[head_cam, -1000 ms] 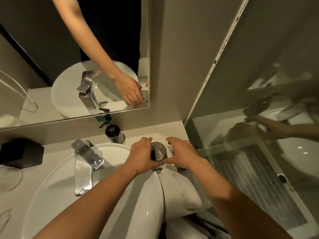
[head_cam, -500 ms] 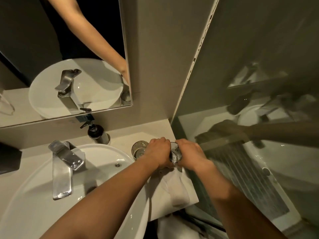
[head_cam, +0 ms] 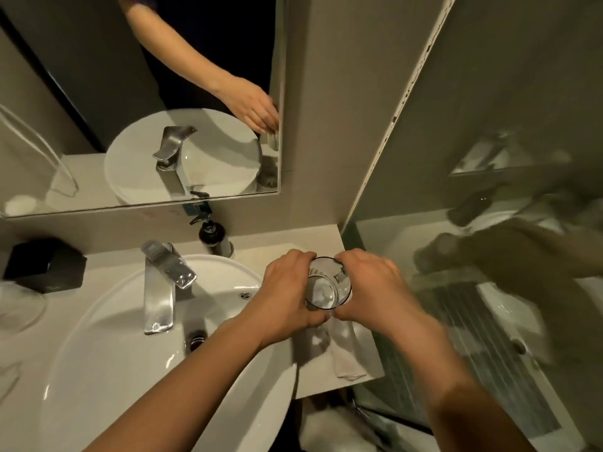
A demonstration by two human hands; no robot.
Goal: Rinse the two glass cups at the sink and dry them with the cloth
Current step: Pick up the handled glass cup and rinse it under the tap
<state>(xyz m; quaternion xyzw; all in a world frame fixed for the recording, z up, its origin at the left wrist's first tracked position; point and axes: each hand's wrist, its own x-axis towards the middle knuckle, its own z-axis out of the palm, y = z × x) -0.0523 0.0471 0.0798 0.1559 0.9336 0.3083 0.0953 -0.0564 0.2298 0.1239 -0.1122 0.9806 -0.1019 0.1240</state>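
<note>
- the left hand point(head_cam: 287, 298) and right hand point(head_cam: 375, 288) both hold one glass cup point(head_cam: 328, 285), fingers wrapped around its sides, mouth tilted toward the camera.
- the cup is raised above the white cloth point(head_cam: 342, 350), which lies on the tabletop point(head_cam: 287, 243) just right of the sink point(head_cam: 107, 337).
- a faucet point(head_cam: 163, 282) stands at the basin's back, with a dark soap bottle point(head_cam: 213, 238) near it.
</note>
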